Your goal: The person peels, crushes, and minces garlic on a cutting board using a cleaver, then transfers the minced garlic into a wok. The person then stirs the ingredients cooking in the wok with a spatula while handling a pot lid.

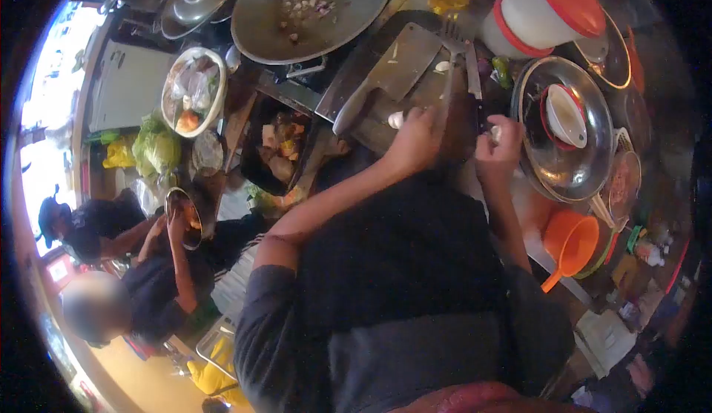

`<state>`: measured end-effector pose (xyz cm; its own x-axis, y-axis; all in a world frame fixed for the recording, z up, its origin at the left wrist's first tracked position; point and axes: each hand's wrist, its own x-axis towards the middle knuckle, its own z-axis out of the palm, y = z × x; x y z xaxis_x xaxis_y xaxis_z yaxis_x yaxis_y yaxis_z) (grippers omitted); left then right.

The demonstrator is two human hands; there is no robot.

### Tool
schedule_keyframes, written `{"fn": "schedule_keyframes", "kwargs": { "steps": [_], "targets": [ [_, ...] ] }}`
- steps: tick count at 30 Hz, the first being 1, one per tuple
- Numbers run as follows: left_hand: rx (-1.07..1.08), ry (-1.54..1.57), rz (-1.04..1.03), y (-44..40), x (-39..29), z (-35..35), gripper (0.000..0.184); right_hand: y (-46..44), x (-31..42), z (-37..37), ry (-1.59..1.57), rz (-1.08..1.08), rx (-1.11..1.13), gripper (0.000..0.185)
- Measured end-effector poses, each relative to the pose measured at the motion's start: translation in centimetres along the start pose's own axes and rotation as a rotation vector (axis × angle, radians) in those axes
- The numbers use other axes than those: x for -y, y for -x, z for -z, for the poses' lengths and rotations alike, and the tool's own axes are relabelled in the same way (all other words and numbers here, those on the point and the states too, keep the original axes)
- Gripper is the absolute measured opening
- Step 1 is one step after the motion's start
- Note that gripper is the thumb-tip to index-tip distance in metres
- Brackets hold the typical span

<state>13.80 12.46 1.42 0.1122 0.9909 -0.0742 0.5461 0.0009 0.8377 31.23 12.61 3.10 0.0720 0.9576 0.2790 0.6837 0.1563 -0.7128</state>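
Observation:
My left hand (417, 140) is over the chopping board (365, 133), fingers curled in, beside a white piece that looks like garlic (396, 120). Whether that piece is gripped or only touched, I cannot tell. To its right, my right hand (501, 146) pinches a small pale piece that looks like a garlic clove (495, 133). A cleaver (404, 61) lies flat on the board with bits stuck on its blade. Beside it are a large fork (454, 36) and a knife (473, 72). Another pale clove (443, 66) rests near the fork.
A wok (252, 31) with chopped pieces stands ahead. Right are a metal basin (530, 124), an orange dipper (571, 239) and a red-lidded tub (523, 16). Left are a black tray of chunks (251, 157), a white bowl (167, 90) and people, one holding a bowl.

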Motion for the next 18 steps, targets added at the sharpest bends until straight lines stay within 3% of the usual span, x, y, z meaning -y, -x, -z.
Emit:
{"fn": "schedule_keyframes", "kwargs": {
  "steps": [3, 4, 6, 7, 9, 11, 16, 18],
  "targets": [
    [-0.069, -0.128, 0.027, 1.0, -0.9, 1.8, 0.043, -0.5, 0.0, 1.4, -0.002, 0.038, 0.079, 0.035],
    [-0.245, -0.280, -0.161, 0.9, 0.4, 2.9, 0.042, -0.7, 0.0, 1.3, -0.089, 0.024, 0.126, 0.037],
    [-0.279, -0.589, -0.117, 0.4, 2.5, 5.7, 0.043, -1.0, -0.4, 0.2, -0.148, 0.017, 0.202, 0.037],
    [-0.292, -0.651, 0.014, 0.5, 3.3, 6.3, 0.044, -1.2, -0.3, -0.6, -0.206, 0.010, 0.274, 0.036],
    [-0.350, -0.727, 0.037, 0.2, 7.0, 6.4, 0.045, -1.2, 1.3, -3.1, -0.167, 0.121, 0.281, 0.038],
    [-0.330, -0.698, 0.036, -0.7, 8.8, 6.4, 0.046, -0.9, 3.5, -5.6, -0.358, 0.130, 0.369, 0.038],
    [-0.242, -0.539, -0.009, -0.3, 7.3, 9.4, 0.046, 0.0, 5.0, -8.8, -0.231, 0.258, 0.422, 0.038],
    [-0.282, -0.516, 0.200, 1.5, 4.9, 11.3, 0.044, 0.8, 3.7, -9.6, -0.224, 0.281, 0.467, 0.040]
  ]
}}
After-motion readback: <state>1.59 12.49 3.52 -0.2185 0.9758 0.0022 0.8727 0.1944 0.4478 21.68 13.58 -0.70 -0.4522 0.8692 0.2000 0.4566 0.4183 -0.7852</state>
